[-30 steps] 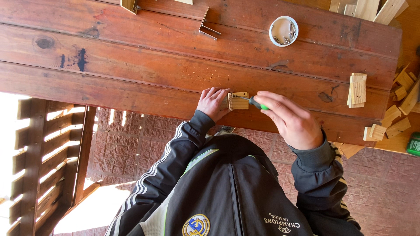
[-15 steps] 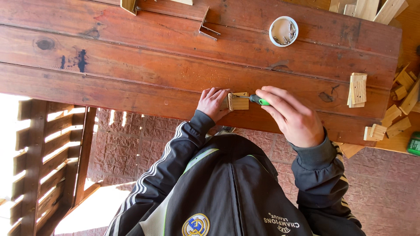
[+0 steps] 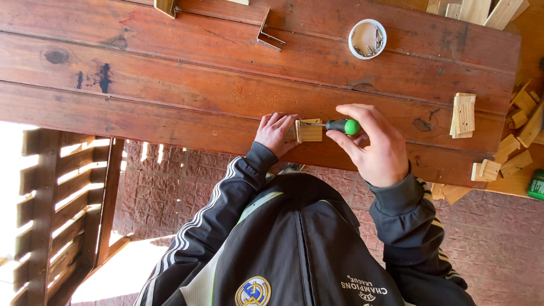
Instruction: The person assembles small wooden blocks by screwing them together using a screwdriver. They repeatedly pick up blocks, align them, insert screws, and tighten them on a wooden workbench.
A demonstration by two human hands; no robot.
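Pressing flat against a small wooden block [image 3: 309, 131] from its left side, left hand [image 3: 276, 131] with fingers spread narrow, close to the near edge of the reddish plank surface [image 3: 198, 85] at frame centre. Gripping a screwdriver [image 3: 340, 126] with black and green handle, right hand [image 3: 374, 144] curled around it, shaft lying level and pointing left, tip touching the block's right side. Block sitting on the nearest plank, just inside the surface's lower edge, wrists overhanging that edge above brick paving [image 3: 164, 187].

Open planks stretching left of the left hand toward the upper left of the frame, marked only by a dark knot [image 3: 56, 56] and a dark stain [image 3: 104, 77]. Bare wood also above the block, up to a bent metal bracket [image 3: 267, 33] at upper centre and a white round cup of screws [image 3: 367, 38] at upper right, both well apart from the hands. Tighter room to the right: a stack of small wood pieces [image 3: 463, 115] near the right hand, then the surface's right edge, with more wood offcuts [image 3: 513, 147] crowded beyond it. Slatted wooden bench [image 3: 51, 215] at lower left, below the surface.
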